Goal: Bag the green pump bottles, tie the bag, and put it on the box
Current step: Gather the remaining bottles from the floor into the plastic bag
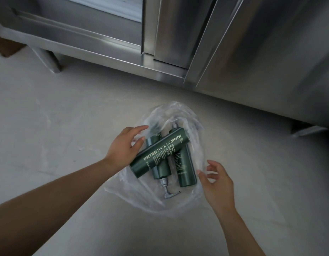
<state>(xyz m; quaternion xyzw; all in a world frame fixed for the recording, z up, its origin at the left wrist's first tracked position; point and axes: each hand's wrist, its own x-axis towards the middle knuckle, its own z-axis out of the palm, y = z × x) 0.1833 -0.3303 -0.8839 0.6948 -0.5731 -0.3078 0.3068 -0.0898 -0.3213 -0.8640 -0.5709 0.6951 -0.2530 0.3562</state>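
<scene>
A stainless steel cabinet point(178, 34) fills the upper part of the view, standing on short legs on a pale grey floor point(49, 111), and a brown cardboard box point(5, 47) shows only a corner at the far left edge, partly hidden behind the cabinet. Nothing lies on the floor between the hands and the cabinet. In the middle of the floor sits a clear plastic bag point(178, 204) with its mouth spread wide, and three green pump bottles lie inside it. The top bottle point(160, 152), with white lettering, lies across the other two: a middle bottle point(162, 170) whose silver pump head point(168, 194) points toward the person, and a right bottle point(186, 167) beside it. The left hand point(123, 146) reaches in from the lower left, fingers loosely spread, touching the bag's left rim and the end of the top bottle; it does not close around anything. The right hand point(217, 182) hovers at the bag's right edge, fingers open and curved, and I cannot tell if they touch the plastic.
</scene>
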